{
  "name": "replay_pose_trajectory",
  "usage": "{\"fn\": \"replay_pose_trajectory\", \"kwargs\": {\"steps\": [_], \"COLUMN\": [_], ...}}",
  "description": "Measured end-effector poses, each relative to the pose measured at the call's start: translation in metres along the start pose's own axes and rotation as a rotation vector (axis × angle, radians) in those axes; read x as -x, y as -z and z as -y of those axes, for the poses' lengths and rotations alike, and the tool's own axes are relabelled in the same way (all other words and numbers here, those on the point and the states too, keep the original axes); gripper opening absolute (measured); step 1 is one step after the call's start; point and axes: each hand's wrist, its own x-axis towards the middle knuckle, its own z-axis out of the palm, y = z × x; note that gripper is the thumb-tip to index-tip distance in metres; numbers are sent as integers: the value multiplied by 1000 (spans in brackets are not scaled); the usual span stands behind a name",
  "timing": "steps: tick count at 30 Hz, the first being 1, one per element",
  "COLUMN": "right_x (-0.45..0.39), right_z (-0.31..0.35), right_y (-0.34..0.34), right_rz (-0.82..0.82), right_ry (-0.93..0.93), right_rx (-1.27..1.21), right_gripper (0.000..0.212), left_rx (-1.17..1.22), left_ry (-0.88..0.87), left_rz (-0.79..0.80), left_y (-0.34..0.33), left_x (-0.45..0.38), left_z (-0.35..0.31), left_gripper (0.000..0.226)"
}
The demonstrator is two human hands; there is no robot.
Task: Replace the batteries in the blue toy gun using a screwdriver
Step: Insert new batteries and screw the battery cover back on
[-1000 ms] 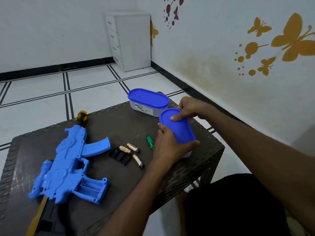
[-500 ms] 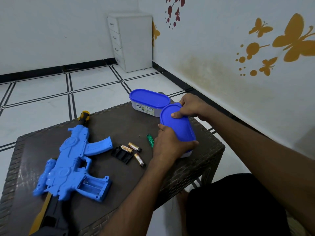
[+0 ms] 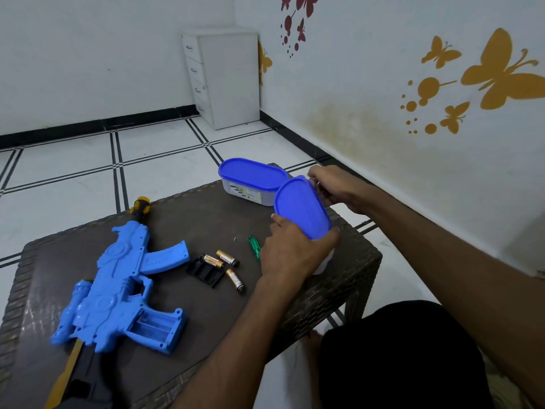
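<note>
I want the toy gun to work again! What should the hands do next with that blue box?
Probably peel the lid off: the left hand grips the box, the right hand pinches the lid's far edge. The gun's battery bay is empty.

My forearms are bare, no sleeves showing on either. My left hand [image 3: 290, 253] and right hand [image 3: 334, 184] wear nothing. Black shorts [image 3: 404, 358] cover my lap.
</note>
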Motion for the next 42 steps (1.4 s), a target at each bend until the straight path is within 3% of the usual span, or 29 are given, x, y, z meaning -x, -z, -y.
{"fn": "replay_pose_trajectory", "kwargs": {"steps": [3, 6, 10, 12, 17, 24, 28, 32, 39, 42], "right_x": [1, 1, 17, 22, 26, 29, 29, 27, 25, 25], "right_z": [-6, -21, -31, -36, -45, -47, -42, -43, -43, -42], "right_y": [-4, -7, -9, -10, 7, 35, 30, 21, 5, 3], "right_rz": [-65, -188, -61, -6, -99, -56, -8, 12, 43, 78], "right_ry": [-1, 72, -2, -8, 20, 53, 69, 68, 91, 99], "right_rx": [-72, 85, 461, 484, 471, 349, 310, 328, 360, 366], "right_gripper": [26, 13, 29, 28, 26, 23, 21, 20, 12, 23], "left_rx": [148, 431, 724, 803, 905, 882, 815, 822, 742, 739], "left_ry": [-45, -72, 24, 109, 183, 224, 166, 217, 265, 275], "left_rz": [-2, -85, -184, -165, -137, -20, 112, 228, 280, 306], "left_y": [10, 23, 36, 42, 48, 26, 7, 2, 8, 14], "left_x": [4, 12, 13, 15, 21, 24, 20, 22, 27, 29], "left_z": [4, 13, 36, 42, 52, 40, 28, 28, 42, 46], "left_gripper": [84, 50, 43, 41, 18, 47, 45, 41, 31, 32]}}
